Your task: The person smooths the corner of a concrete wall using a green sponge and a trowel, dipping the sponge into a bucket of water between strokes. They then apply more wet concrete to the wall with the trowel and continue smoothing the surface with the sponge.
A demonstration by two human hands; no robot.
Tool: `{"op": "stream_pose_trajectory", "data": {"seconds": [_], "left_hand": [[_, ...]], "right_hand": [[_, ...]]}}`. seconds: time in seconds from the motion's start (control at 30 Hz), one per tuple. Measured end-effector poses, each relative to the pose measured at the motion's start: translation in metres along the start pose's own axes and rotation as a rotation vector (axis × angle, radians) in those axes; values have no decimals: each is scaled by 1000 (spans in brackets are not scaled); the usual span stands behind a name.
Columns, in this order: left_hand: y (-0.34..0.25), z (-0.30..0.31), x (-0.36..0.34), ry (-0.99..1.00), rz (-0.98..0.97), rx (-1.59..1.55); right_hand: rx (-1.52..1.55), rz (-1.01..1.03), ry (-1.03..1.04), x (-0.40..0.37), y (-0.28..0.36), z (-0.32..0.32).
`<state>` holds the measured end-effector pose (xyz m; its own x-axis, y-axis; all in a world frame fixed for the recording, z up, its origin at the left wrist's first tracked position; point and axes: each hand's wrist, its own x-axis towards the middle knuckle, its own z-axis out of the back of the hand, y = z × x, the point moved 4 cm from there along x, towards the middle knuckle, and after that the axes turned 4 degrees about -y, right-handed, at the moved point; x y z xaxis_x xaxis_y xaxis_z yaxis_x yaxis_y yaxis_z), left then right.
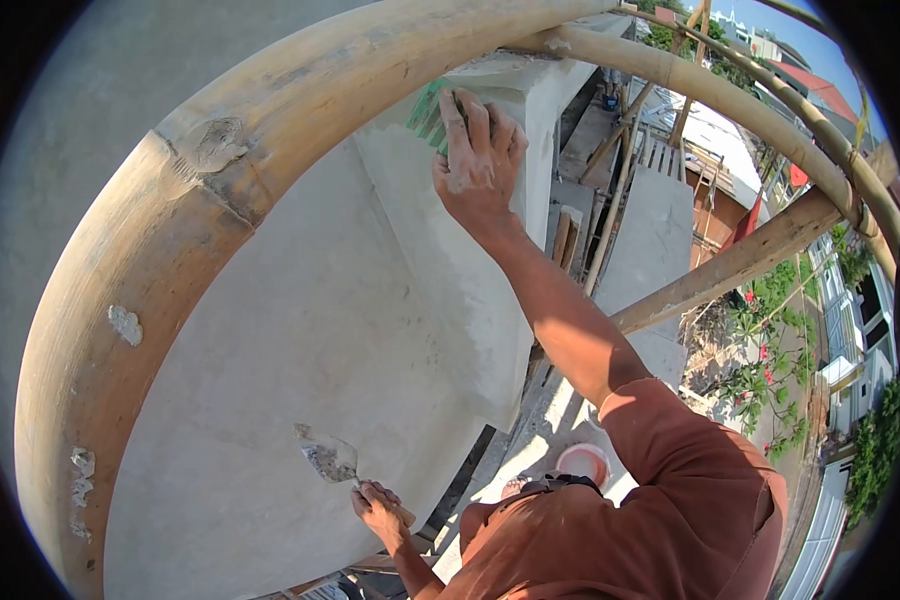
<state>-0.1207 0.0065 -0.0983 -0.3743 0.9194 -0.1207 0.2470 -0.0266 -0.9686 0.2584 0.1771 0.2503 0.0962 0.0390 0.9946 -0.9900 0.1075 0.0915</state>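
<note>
My right hand (480,165) is pressed against the grey plastered wall (300,290) near its upper corner, fingers bent over a green ribbed pad (430,115). Pale plaster smears mark the back of this hand. Lower down, my left hand (380,508) is closed round the handle of a small trowel (327,455). Grey mortar lies on the trowel's blade, which points up and left in front of the wall. Damp-looking patches show on the wall below my right hand.
A thick bamboo pole (220,190) curves across the view before the wall. More poles (730,250) cross at the right, above planks and a grey board (645,230). A pink bucket (582,463) stands below by my body. Plants and a street lie far right.
</note>
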Motion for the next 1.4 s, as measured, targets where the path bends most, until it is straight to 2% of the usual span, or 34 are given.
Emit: {"op": "stream_pose_trajectory", "data": {"seconds": [0.1, 0.2, 0.4, 0.5, 0.57, 0.7, 0.87, 0.9, 0.97, 1.0, 1.07, 1.17, 1.4], "left_hand": [[-3, -2, 4, 24, -18, 7], [-8, -9, 6, 25, 15, 13], [-17, -20, 5, 70, -12, -28], [-19, -18, 4, 85, -29, -48], [-16, -13, 3, 71, 0, -15], [-13, -9, 5, 90, 5, 11], [-23, -17, 1, 85, -14, 15], [-21, -14, 1, 82, -19, 20], [-16, -14, 4, 95, -33, 8], [-15, -15, 4, 92, -31, 6], [-15, -14, 5, 79, -23, 7], [-10, -13, 12, 88, -2, 7], [-25, -20, 4, 147, 21, -23]], "right_hand": [[7, 32, -29, 4, -2, 0], [-13, 8, 33, -2, 7, -1], [149, 6, 233, -34, 15, -11], [198, -48, 220, -26, 11, -5], [92, -39, 38, -3, 8, 11], [49, -7, 21, 5, 6, 3], [165, -32, 275, -34, 15, -8], [170, -37, 273, -34, 15, -3], [100, -52, 105, -23, 5, 11], [102, -50, 107, -16, 2, 14], [-62, 15, 9, -3, -2, 21], [-122, 86, -33, -8, -5, 12], [-31, 76, 96, -26, 7, 25]]}}
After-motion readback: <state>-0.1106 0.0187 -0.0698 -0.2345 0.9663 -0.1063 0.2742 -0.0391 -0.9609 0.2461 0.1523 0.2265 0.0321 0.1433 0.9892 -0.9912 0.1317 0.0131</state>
